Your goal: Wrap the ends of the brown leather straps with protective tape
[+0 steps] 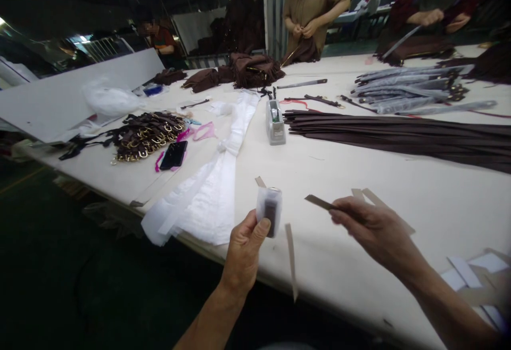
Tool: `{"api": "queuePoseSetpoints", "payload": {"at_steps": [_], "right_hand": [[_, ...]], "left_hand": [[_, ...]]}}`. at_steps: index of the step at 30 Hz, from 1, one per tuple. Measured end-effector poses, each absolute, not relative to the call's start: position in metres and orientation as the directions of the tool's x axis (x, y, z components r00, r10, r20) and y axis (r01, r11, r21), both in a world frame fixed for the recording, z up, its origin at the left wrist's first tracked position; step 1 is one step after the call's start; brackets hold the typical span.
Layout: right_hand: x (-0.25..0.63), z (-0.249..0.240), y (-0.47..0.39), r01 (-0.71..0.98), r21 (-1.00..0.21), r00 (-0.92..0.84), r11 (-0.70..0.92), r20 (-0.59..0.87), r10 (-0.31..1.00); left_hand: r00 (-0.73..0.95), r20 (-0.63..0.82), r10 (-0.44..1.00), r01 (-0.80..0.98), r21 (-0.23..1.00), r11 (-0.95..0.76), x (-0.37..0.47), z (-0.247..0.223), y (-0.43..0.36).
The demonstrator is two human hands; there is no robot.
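Between the thumb and fingers of my left hand (245, 246) is a small dark brown piece (270, 209) wrapped in translucent white film, held upright above the table's front edge. My right hand (371, 227) pinches a narrow brown cardboard strip (319, 202), its free end pointing left towards the wrapped piece. A loose cardboard strip (291, 262) lies between my hands and juts over the table edge. More strips (389, 210) lie beneath and behind my right hand. To the left of my left hand, white film sheets (207, 196) are spread on the table.
A tape dispenser (275, 124) stands mid-table, beside long dark brown straps (399, 134). At left are a phone (174, 155) and straps with gold buckles (147, 134). Film-wrapped straps (407, 86) are piled at back right. Card pieces (475, 275) lie right. Co-workers handle brown items across the table.
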State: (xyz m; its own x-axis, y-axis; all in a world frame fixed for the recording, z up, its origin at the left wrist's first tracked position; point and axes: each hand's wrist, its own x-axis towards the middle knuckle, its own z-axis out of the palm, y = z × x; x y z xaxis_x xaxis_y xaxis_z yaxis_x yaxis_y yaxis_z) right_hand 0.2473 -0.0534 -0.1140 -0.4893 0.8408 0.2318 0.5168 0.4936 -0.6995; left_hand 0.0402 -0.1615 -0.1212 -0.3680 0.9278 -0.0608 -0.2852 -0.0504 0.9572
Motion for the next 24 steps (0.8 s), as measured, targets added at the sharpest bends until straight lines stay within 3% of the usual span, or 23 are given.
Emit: {"api": "queuePoseSetpoints", "payload": {"at_steps": [3,5,7,8,10,12,14,15,17,20,22,24], "right_hand": [[0.231,-0.094,-0.077,0.334,-0.929,-0.666,0.16,-0.112,0.737],[0.221,-0.092,-0.088,0.218,-0.975,-0.695,-0.031,-0.178,0.697],[0.214,-0.103,-0.095,0.143,-0.987,-0.69,-0.069,-0.149,0.708],[0.212,-0.112,-0.1,0.134,-0.991,-0.7,-0.007,-0.1,0.708],[0.211,-0.138,-0.11,0.133,-0.954,-0.781,0.267,0.065,0.621],[0.213,-0.163,-0.12,0.076,-0.808,-0.886,0.584,0.214,0.412],[0.218,-0.179,-0.124,0.023,-0.674,-0.917,0.738,0.28,0.285],[0.22,-0.182,-0.124,0.046,-0.664,-0.908,0.746,0.283,0.308],[0.223,-0.175,-0.116,0.191,-0.735,-0.828,0.65,0.235,0.509],[0.222,-0.148,-0.098,0.338,-0.884,-0.634,0.322,0.039,0.772],[0.216,-0.13,-0.09,0.316,-0.936,-0.599,0.154,-0.071,0.798],[0.208,-0.118,-0.086,0.294,-0.951,-0.631,0.095,-0.118,0.766]], "left_hand": [[-0.335,-0.076,0.939,-0.406,0.911,-0.071,0.042,-0.115,-0.158],[-0.333,-0.094,0.938,-0.461,0.884,-0.075,0.044,-0.114,-0.153],[-0.346,-0.101,0.933,-0.489,0.868,-0.087,0.044,-0.116,-0.146],[-0.364,-0.1,0.926,-0.496,0.862,-0.102,0.043,-0.118,-0.142],[-0.415,-0.1,0.904,-0.504,0.853,-0.137,0.038,-0.125,-0.135],[-0.477,-0.107,0.872,-0.504,0.846,-0.172,0.031,-0.132,-0.132],[-0.516,-0.108,0.85,-0.488,0.852,-0.188,0.025,-0.136,-0.135],[-0.519,-0.101,0.849,-0.477,0.858,-0.19,0.022,-0.136,-0.137],[-0.5,-0.075,0.863,-0.455,0.871,-0.188,0.019,-0.134,-0.145],[-0.428,-0.047,0.903,-0.42,0.895,-0.152,0.02,-0.13,-0.157],[-0.368,-0.045,0.929,-0.384,0.917,-0.108,0.022,-0.129,-0.162],[-0.313,-0.036,0.949,-0.338,0.938,-0.076,0.026,-0.129,-0.166]]}}
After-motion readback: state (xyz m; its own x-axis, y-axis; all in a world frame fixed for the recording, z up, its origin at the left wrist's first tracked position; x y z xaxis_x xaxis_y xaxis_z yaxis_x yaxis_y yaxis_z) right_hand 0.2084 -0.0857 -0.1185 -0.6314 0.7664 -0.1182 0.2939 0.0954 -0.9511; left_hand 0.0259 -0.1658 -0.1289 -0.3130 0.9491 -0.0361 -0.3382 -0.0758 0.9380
